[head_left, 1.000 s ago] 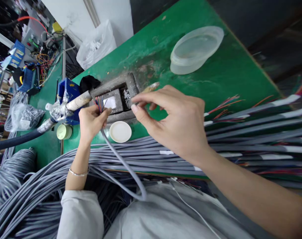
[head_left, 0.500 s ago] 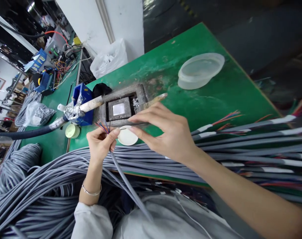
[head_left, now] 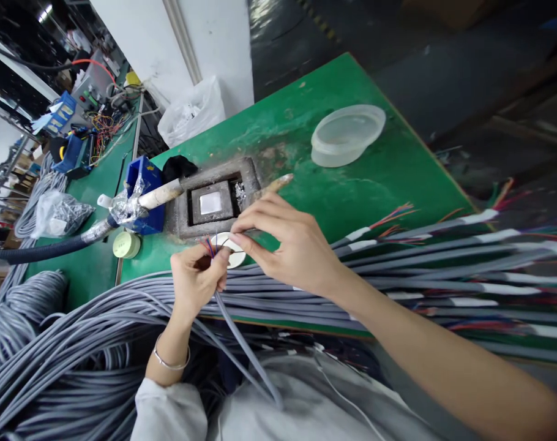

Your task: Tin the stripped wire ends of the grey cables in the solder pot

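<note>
Grey cable (head_left: 245, 348) with fanned red-blue wires (head_left: 208, 245), gripped in left hand (head_left: 196, 280), one pinched by right hand (head_left: 290, 251).

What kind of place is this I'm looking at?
Probably a cable-assembly workshop: piles of grey cables cover a green workbench, the left hand holds one cable with bared coloured wires, and further benches with tools and wiring stand behind.
</note>
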{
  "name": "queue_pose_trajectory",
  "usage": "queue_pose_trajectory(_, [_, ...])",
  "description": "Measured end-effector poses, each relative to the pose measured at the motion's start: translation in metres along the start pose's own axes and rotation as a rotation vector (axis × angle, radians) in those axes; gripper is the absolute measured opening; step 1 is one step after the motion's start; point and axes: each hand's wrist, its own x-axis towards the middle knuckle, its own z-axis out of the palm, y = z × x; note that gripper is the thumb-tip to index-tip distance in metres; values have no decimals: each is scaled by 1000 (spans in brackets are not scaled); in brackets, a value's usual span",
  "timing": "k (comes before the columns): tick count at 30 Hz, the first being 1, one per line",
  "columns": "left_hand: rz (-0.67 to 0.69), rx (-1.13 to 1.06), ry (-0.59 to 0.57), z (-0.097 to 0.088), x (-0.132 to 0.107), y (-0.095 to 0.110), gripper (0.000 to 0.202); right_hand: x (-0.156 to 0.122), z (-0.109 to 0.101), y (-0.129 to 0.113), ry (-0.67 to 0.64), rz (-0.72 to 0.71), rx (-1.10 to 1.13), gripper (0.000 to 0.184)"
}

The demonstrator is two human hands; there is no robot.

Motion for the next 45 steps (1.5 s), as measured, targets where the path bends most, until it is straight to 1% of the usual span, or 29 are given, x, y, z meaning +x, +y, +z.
queue_pose_trajectory(2, [-64, 84, -55, -3, 2, -1, 32, 0, -1, 1, 24, 32, 29, 10])
queue_pose_trajectory(6, [-305, 244, -257, -14, 13, -8, 27, 2, -5, 4, 125, 105, 19, 11])
queue_pose_trajectory(8, [-380, 313, -350, -18, 20, -10, 25, 2, -6, 5, 139, 113, -10, 11])
queue_pose_trajectory(10, [-380, 423, -437, -19, 27, -11, 25, 2, -7, 5, 128, 107, -28, 12])
queue_pose_trajectory(12, [-349, 546, -493, -18, 32, -11, 25, 1, -7, 5, 116, 106, -39, 12])
queue_pose_trajectory(16, [-316, 726, -531, -13, 40, -9, 24, 1, -7, 5, 132, 113, -57, 12])
queue_pose_trajectory(19, [-292, 792, -563, -11, 44, -8, 24, 1, -7, 5, 134, 122, -56, 12])
queue_pose_trajectory(22, [-281, 794, -557, -14, 46, -3, 23, 1, -8, 4, 135, 136, -57, 13])
queue_pose_trajectory(25, [-239, 772, -468, -22, 54, 5, 24, 2, -9, 3, 158, 156, -53, 15])
queue_pose_trajectory(28, [-234, 721, -368, -29, 74, 12, 24, 3, -10, 3, 196, 183, -43, 15])
queue_pose_trajectory(30, [-245, 680, -349, -29, 92, 13, 22, 4, -11, 3, 224, 196, -40, 15])
queue_pose_trajectory(33, [-259, 630, -366, -22, 115, 8, 21, 4, -12, 4, 249, 208, -38, 14])
queue_pose_trajectory(36, [-288, 634, -367, -14, 131, -1, 22, 5, -14, 4, 268, 210, -34, 13])
queue_pose_trajectory(40, [-345, 624, -350, -10, 139, -13, 20, 6, -16, 4, 276, 208, -38, 13])
queue_pose_trajectory(45, [-374, 604, -350, -9, 141, -16, 20, 6, -18, 3, 264, 237, -35, 14])
